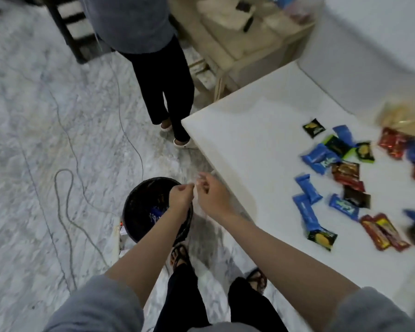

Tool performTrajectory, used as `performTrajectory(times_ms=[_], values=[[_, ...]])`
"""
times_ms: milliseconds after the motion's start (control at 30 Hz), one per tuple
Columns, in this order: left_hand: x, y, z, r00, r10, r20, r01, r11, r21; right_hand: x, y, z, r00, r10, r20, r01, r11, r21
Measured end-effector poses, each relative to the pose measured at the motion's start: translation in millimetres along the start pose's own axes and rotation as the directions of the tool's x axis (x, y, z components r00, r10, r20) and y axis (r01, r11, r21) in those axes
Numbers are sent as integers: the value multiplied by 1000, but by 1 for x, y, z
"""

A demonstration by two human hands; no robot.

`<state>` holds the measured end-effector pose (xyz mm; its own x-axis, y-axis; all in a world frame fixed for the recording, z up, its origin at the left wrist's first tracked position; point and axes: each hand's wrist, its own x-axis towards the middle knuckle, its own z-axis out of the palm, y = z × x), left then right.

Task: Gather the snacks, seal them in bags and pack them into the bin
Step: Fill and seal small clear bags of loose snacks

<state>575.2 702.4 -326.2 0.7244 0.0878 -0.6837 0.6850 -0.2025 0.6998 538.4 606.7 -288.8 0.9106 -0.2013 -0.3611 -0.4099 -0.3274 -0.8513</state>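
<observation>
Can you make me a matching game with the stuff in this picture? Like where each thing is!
Things:
1. black bin
2. blue snack packs
3. grey cable
4. hands

Places:
A. spread on the white table
B. looped on the marble floor
C. together above the bin
D. on the floor beside the table

Pairs: 1-D, 2-A, 3-B, 4-C
</observation>
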Motion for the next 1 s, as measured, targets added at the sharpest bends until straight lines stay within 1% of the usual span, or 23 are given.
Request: performTrajectory(times_ms=[100,167,233,267,367,467,600,700,867,900,1000], values=[[-36,16,49,982,171,-81,-166,984,64,-25,10,-61,989,-99,-105,105,993,48],[-61,27,87,954,271,-129,-257,960,110,-39,23,-103,965,-161,-204,170,985,27],[-84,33,123,930,328,-164,-313,944,107,-53,41,-143,944,-171,-283,180,984,6],[-93,35,140,921,356,-159,-342,933,111,-59,51,-162,937,-155,-313,165,986,6],[-113,41,191,891,448,-74,-428,884,189,-77,79,-216,908,-74,-412,100,994,42],[-131,47,234,884,466,12,-458,863,215,-93,100,-263,869,-19,-494,56,997,60],[-152,52,287,870,470,150,-493,827,268,-113,124,-313,798,41,-601,24,995,100],[-164,58,329,839,486,245,-543,782,307,-123,139,-343,741,96,-665,9,988,153],[-169,75,389,778,482,402,-614,717,329,-118,161,-387,674,188,-715,-62,978,199],[-169,80,401,765,475,436,-624,716,314,-114,165,-396,659,213,-721,-77,973,218],[-158,100,433,754,433,494,-621,714,323,-97,170,-423,608,275,-745,-102,957,271]])
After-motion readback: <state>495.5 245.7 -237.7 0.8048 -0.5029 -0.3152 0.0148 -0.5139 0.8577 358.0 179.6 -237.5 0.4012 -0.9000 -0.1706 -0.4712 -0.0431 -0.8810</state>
